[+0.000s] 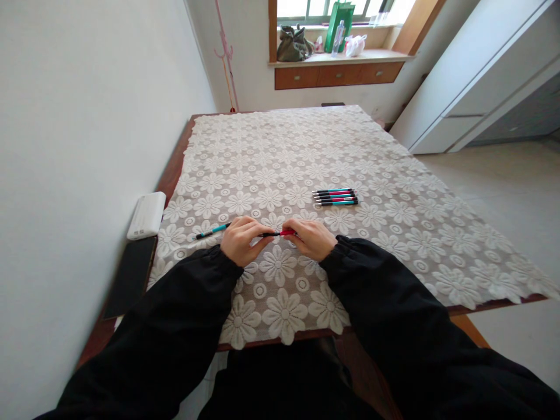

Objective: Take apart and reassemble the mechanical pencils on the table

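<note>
Both my hands meet over the near part of the table, fingers pinched on one slim red and black pen (287, 232). My left hand (241, 239) grips its black end, and my right hand (310, 238) closes on the red part. Fingers cover much of the pen, so I cannot tell whether it is in one piece. Beside my left hand a blue and black pen (212, 231) lies slanted on the cloth. Beyond my right hand, several blue, red and black pens (336, 197) lie side by side in a neat row.
A floral lace tablecloth (280, 265) covers the wooden table. At the left edge by the wall are a white box-shaped device (147, 214) and a dark flat object (131, 277). Bags, among them a green bag (339, 26), stand on the windowsill. A white cabinet (464, 76) rises at right.
</note>
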`<state>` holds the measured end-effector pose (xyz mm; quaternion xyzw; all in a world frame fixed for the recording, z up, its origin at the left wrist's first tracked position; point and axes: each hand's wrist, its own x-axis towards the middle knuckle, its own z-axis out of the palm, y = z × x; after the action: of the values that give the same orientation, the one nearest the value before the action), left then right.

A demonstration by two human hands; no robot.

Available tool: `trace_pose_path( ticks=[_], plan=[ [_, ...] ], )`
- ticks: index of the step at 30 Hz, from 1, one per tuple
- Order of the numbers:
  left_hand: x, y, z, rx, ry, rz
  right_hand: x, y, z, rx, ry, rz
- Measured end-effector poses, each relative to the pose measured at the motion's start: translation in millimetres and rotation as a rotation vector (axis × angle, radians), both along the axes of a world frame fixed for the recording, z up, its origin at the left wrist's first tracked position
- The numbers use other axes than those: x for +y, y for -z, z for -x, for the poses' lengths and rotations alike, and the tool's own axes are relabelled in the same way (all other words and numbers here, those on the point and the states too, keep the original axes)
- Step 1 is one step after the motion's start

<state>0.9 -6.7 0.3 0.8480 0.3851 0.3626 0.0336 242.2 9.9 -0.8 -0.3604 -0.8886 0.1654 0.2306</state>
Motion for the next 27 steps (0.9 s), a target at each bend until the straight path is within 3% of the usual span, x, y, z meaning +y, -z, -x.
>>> trace_pose_path(
  ticks=[22,27],
  plan=[
    [-1.3,-1.7,-0.4,-0.013,-0.037,0.049,-0.2,-0.9,0.3,0.002,0.051,-0.021],
    [0.0,0.7,1.2,-0.021,-0.150,0.078,-0.3,-0.7,-0.3,0.047,0.074,-0.059]
  ],
)
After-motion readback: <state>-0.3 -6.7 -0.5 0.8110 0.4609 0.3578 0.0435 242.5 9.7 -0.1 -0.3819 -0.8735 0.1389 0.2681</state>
